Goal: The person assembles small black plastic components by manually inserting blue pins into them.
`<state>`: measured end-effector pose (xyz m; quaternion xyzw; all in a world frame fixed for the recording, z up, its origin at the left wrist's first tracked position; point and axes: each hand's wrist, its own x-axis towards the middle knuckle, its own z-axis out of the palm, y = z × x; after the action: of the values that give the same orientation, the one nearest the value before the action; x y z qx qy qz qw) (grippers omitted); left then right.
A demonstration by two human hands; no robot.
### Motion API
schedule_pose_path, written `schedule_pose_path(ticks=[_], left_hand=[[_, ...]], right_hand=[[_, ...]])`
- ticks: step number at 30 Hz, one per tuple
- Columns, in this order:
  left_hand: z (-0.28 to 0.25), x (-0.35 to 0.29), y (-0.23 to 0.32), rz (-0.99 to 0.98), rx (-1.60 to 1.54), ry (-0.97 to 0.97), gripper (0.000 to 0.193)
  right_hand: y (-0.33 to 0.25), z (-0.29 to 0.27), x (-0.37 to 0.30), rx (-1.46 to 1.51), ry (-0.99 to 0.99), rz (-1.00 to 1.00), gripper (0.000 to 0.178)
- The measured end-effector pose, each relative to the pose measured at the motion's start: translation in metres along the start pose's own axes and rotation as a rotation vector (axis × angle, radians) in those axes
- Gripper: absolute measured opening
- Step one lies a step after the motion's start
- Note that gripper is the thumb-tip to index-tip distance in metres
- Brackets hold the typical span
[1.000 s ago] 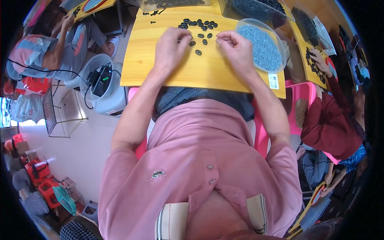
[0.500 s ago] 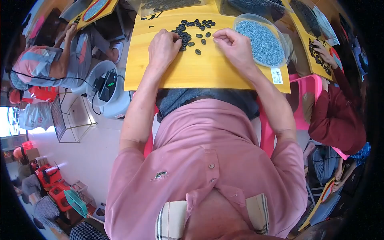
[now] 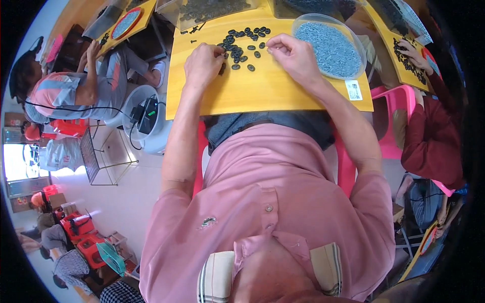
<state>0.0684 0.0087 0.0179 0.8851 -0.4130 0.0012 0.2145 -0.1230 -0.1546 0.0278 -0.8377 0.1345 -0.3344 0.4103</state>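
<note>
Small black oval pieces with holes (image 3: pixel 237 50) lie in a loose cluster on the yellow tabletop (image 3: pixel 242 96). At the cluster's left edge is my left hand (image 3: pixel 202 66), its fingers curled down; a dark bit shows by the fingertips, too hidden to name. To the right of the cluster, my right hand (image 3: pixel 293 56) is held with thumb and forefinger pinched together. Whatever sits in that pinch is too small to make out. Beside this hand stands a round clear tub (image 3: pixel 361 58) full of small silvery screw-like parts (image 3: pixel 328 48).
Two clear bins (image 3: pixel 217 20) of dark parts stand along the table's far side. A few black screws (image 3: pixel 193 41) lie at the far left. A white label (image 3: pixel 353 90) is on the right edge. Co-workers sit at yellow tables left and right; a bucket (image 3: pixel 144 113) stands left.
My left hand has drawn slightly left and toward me, uncovering black pieces at the cluster's near edge. My right hand keeps its pinch and has barely moved. The whole view has shifted a little.
</note>
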Motion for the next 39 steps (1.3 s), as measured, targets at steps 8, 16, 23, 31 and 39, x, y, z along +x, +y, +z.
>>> schedule_pose_path(ticks=[8,16,23,31,39], left_hand=[[-0.014,0.010,0.025,0.000,0.174,-0.167,0.022],[-0.007,0.025,0.013,0.108,0.251,-0.164,0.022],[-0.013,0.004,0.023,0.183,0.162,-0.057,0.018],[0.008,-0.041,0.046,-0.235,-1.371,-0.206,0.024],[0.026,-0.041,0.037,-0.227,-1.449,-0.245,0.020]], right_hand=[[0.001,-0.004,0.001,-0.030,0.019,-0.041,0.014],[0.005,-0.003,-0.001,0.009,0.005,-0.038,0.013],[0.011,-0.003,0.000,0.018,0.013,-0.047,0.014],[0.014,-0.002,0.003,0.331,-0.147,0.180,0.015],[0.016,0.010,-0.002,0.400,-0.219,0.172,0.015]])
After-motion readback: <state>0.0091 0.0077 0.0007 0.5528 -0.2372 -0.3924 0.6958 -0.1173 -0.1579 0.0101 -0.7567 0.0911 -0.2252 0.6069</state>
